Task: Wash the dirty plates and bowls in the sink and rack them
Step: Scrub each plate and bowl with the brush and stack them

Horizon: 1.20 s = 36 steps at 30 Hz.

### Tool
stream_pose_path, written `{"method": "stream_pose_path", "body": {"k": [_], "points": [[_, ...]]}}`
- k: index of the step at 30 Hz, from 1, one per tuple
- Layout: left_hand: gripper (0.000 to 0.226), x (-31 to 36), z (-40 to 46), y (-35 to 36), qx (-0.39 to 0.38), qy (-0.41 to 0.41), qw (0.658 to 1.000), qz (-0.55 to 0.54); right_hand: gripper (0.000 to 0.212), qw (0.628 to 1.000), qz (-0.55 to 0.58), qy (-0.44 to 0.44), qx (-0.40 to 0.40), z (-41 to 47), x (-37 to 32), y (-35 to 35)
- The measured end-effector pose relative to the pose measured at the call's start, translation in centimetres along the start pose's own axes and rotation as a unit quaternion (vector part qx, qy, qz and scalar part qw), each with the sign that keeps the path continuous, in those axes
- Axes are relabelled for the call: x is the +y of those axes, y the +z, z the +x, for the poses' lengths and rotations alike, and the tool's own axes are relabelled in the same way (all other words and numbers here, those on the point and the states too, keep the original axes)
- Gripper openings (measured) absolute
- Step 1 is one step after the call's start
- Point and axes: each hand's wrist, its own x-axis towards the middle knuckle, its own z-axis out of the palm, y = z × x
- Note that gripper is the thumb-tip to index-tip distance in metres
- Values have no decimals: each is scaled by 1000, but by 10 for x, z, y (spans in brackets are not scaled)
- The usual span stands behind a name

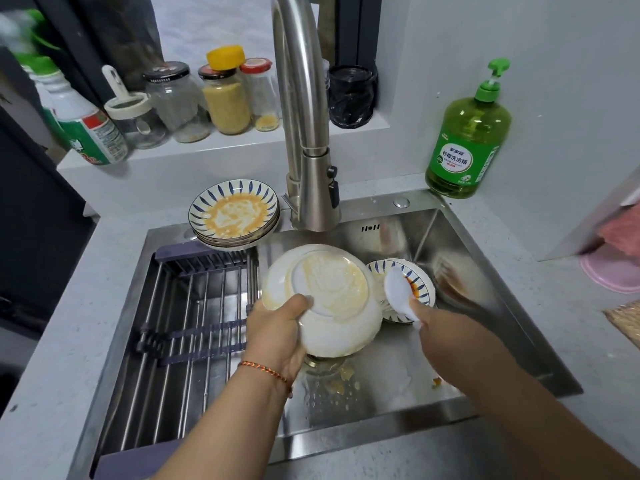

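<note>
From the head camera, everything sat around the steel sink (460, 341). Over the middle of the sink, the left hand (277, 330) gripped a white plate (329, 299) by its near-left rim, thumb curled onto its upturned underside, which was tilted and smeared with yellow-orange residue. Just to the right of that plate, the right hand (440, 327) pinched a small white scrubber (401, 292), held close to the plate's edge but not plainly touching it. Behind the scrubber, toward the sink's right half, patterned bowls (419, 282) with blue strokes and a red-orange stain lay in the basin. On the sink's back-left corner rested a stack of dirty plates (233, 213), the top one coated in orange sauce. Across the sink's left half stretched a metal drying rack (187, 323) with no dishes on it. The faucet (304, 133) rose from the sink's back edge, its spout hanging above the held plate. At the sink's back-right corner stood a green bottle of dish soap (467, 133). On the ledge behind the sink stood several jars (225, 98). Food scraps lay on the sink floor near the drain (318, 362).
</note>
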Motion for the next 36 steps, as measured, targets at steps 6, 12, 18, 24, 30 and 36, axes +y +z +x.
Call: {"method": "stream_pose_path", "body": {"k": [6, 12, 18, 24, 30, 36], "points": [[41, 18, -4, -9, 8, 164, 972, 169, 50, 997, 23, -57, -38, -11, -7, 26], [36, 64, -19, -29, -28, 410, 741, 531, 47, 997, 43, -58, -30, -4, 5, 26], [59, 96, 10, -58, -41, 510, 491, 705, 52, 997, -1, -74, -23, 2, 8, 17], [56, 124, 59, -54, -33, 547, 383, 744, 46, 997, 60, -29, -27, 7, 20, 15], [48, 127, 108, -33, -18, 433, 347, 832, 46, 997, 68, -14, -23, 10, 22, 8], [42, 113, 134, -23, -18, 389, 370, 844, 47, 996, 76, 7, -36, 19, 22, 9]]}}
